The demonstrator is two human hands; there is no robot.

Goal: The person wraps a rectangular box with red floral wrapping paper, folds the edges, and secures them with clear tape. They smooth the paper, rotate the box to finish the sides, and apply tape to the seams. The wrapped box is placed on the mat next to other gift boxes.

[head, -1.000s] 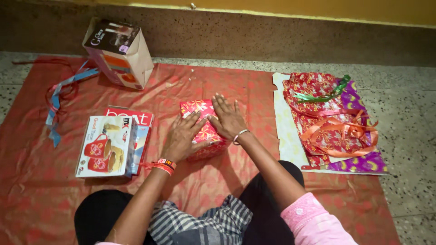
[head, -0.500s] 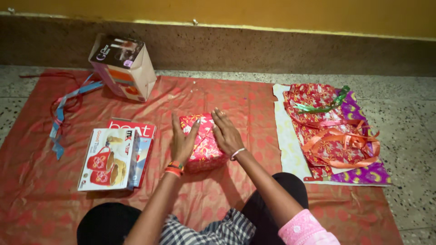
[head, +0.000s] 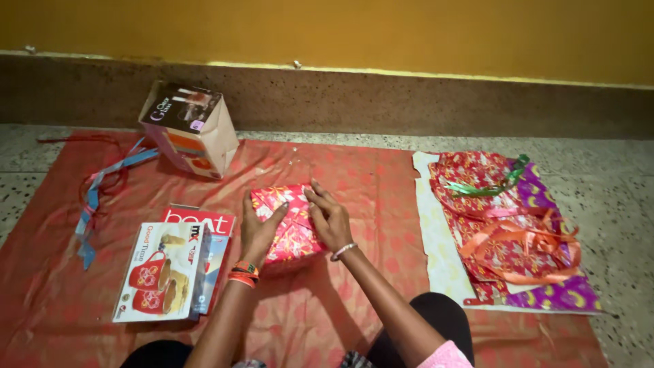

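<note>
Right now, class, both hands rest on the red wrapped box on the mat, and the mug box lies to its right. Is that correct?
Not quite. The head view shows the left hand and right hand on the red wrapped box, but the mug box lies to its left, not its right.

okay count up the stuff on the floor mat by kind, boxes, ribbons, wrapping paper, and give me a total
Wrapped gift box, between left hand and right hand: 1
Unwrapped printed boxes: 3 (mug box, red box beneath it, tilted box)
Loose ribbons: 3 (blue ribbon, green ribbon, orange ribbon)
Wrapping paper pile: 1
Total: 8
</note>
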